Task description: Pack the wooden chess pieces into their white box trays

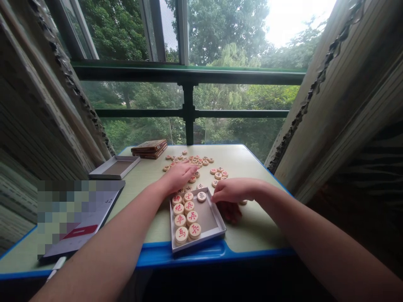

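Stretched over the loose Chinese chess pieces (205,162), my left hand (180,176) has its fingers extended and touches some of them. My right hand (233,192) is closed, fingertips together at the right rim of the shallow open box (215,216). Whatever it may hold is hidden; its lower fingers lie in shadow outside the box. Inside the box, two columns of red-character pieces (192,217) line the left side, seemingly stacked. One dark-character piece (201,196) sits at the top, right of them. More pieces (218,175) lie just beyond my right hand.
A second shallow tray (115,167), probably the box lid, lies at the left beside stacked flat brown cases (149,147). A tablet-like screen (85,222) with a white cable (58,265) rests at the near left. The blue-edged table (258,235) stands against a railed window between curtains (327,92).
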Motion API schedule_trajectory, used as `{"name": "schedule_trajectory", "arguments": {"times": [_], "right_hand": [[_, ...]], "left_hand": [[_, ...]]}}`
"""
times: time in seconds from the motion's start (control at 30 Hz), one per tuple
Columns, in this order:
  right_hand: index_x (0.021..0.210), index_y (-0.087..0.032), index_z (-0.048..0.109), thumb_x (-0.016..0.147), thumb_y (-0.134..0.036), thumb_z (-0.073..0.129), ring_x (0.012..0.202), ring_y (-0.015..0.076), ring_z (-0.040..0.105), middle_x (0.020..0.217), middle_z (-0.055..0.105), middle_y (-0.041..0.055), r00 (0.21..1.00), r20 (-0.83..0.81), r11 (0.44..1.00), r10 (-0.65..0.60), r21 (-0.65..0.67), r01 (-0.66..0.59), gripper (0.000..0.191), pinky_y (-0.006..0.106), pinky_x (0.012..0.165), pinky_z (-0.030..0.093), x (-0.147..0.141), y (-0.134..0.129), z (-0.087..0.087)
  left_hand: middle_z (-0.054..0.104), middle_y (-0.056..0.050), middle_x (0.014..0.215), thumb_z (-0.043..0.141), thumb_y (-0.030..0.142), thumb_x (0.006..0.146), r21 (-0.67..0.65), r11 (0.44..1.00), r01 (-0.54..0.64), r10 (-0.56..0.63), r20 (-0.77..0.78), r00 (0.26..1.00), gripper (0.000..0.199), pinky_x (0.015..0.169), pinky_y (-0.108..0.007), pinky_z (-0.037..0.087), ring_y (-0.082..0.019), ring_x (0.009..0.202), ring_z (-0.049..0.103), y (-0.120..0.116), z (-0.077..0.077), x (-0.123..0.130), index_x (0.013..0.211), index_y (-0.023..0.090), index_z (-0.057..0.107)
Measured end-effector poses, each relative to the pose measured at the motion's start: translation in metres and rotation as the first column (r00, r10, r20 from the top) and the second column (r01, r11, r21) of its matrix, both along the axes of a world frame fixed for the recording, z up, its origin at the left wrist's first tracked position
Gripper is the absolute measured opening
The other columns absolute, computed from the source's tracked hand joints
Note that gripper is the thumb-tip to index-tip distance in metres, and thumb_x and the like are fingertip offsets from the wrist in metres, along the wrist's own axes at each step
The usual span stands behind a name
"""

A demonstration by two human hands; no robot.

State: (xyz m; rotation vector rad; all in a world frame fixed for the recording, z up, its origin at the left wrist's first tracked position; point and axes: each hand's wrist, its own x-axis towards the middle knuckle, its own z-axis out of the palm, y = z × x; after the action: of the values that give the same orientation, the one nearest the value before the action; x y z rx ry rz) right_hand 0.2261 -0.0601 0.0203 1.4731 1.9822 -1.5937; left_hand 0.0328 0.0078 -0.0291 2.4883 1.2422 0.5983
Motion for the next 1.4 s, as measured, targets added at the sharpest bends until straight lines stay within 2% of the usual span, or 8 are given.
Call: {"name": "schedule_trajectory", "arguments": {"times": [0.27,0.37,0.47,0.53,0.57,0.7,0.93,1.4], "right_hand": [[0.055,-0.014,0.057,0.080,-0.022,0.041,0.040,0.0117,0.054,0.049,0.062,0.0032,0.997,-0.039,0.996,-0.074,-0.055,0.071,0.030,0.022,0.042,0.040,-0.005,-0.005,-0.004],[0.057,-0.014,0.060,0.083,-0.030,0.045,0.038,0.0100,0.050,0.048,0.059,0.0021,0.998,0.059,0.985,-0.001,0.172,-0.009,0.034,0.022,0.044,0.037,-0.002,-0.004,0.000],[0.067,-0.014,0.066,0.080,-0.032,0.055,0.043,0.0073,0.045,0.051,0.056,-0.0004,0.999,0.053,0.732,0.000,0.680,-0.036,0.025,0.022,0.048,0.034,0.001,0.001,0.002],[0.081,-0.016,0.070,0.076,-0.032,0.062,0.046,0.0064,0.043,0.053,0.055,-0.0026,0.999,0.006,0.548,0.052,0.836,-0.033,0.019,0.021,0.050,0.032,0.002,0.003,0.000],[0.087,-0.017,0.071,0.075,-0.033,0.064,0.047,0.0063,0.042,0.053,0.054,-0.0034,0.995,-0.002,0.519,0.100,0.854,-0.050,0.021,0.021,0.051,0.032,0.001,0.003,-0.002],[0.093,-0.024,0.072,0.072,-0.027,0.066,0.048,0.0067,0.043,0.055,0.056,-0.0039,0.973,0.053,0.494,0.226,0.855,-0.161,0.022,0.021,0.052,0.032,-0.009,-0.002,-0.014],[0.077,-0.021,0.071,0.072,-0.019,0.058,0.050,0.0089,0.046,0.059,0.061,-0.0007,0.968,0.183,0.414,0.173,0.878,-0.239,0.014,0.021,0.051,0.030,-0.015,-0.005,-0.018],[0.076,-0.021,0.069,0.072,-0.023,0.057,0.053,0.0104,0.050,0.065,0.064,0.0009,0.969,0.210,0.451,0.131,0.858,-0.247,0.013,0.022,0.052,0.032,-0.017,-0.006,-0.014]], "left_hand": [[0.063,0.000,0.119,0.022,0.051,0.088,-0.062,0.998,0.030,-0.031,-0.015,0.999,0.058,0.107,-0.035,0.029,-0.023,0.129,0.039,0.005,-0.004,-0.005,0.101,0.021,0.070],[0.063,-0.001,0.120,0.022,0.051,0.089,-0.048,0.999,0.024,-0.024,0.011,1.000,0.057,0.107,-0.035,0.029,-0.023,0.129,0.039,0.006,-0.002,-0.005,0.103,0.021,0.069],[0.059,0.000,0.125,0.023,0.055,0.088,-0.024,1.000,0.009,-0.008,0.060,0.998,0.059,0.109,-0.037,0.026,-0.024,0.131,0.035,0.005,-0.002,-0.006,0.111,0.021,0.065],[0.060,0.000,0.124,0.022,0.057,0.087,-0.036,0.999,0.024,-0.023,0.047,0.999,0.060,0.109,-0.037,0.026,-0.024,0.131,0.035,0.005,-0.002,-0.005,0.107,0.022,0.067],[0.061,0.000,0.122,0.022,0.057,0.087,-0.044,0.998,0.034,-0.033,0.027,0.999,0.060,0.109,-0.036,0.026,-0.024,0.130,0.036,0.005,-0.003,-0.005,0.103,0.023,0.069],[0.062,0.000,0.120,0.022,0.053,0.088,-0.027,0.999,0.019,-0.020,-0.022,1.000,0.058,0.110,-0.041,0.022,-0.026,0.130,0.035,0.005,-0.003,-0.004,0.099,0.023,0.070],[0.061,0.002,0.121,0.023,0.049,0.090,-0.055,0.998,0.007,-0.012,-0.086,0.996,0.052,0.111,-0.051,0.006,-0.028,0.132,0.031,0.000,0.001,-0.003,0.097,0.028,0.069],[0.067,-0.001,0.111,0.023,0.051,0.089,-0.021,0.999,0.048,-0.049,-0.034,0.998,0.056,0.108,-0.044,0.022,-0.027,0.122,0.044,-0.002,0.001,0.001,0.088,0.023,0.072]]}}
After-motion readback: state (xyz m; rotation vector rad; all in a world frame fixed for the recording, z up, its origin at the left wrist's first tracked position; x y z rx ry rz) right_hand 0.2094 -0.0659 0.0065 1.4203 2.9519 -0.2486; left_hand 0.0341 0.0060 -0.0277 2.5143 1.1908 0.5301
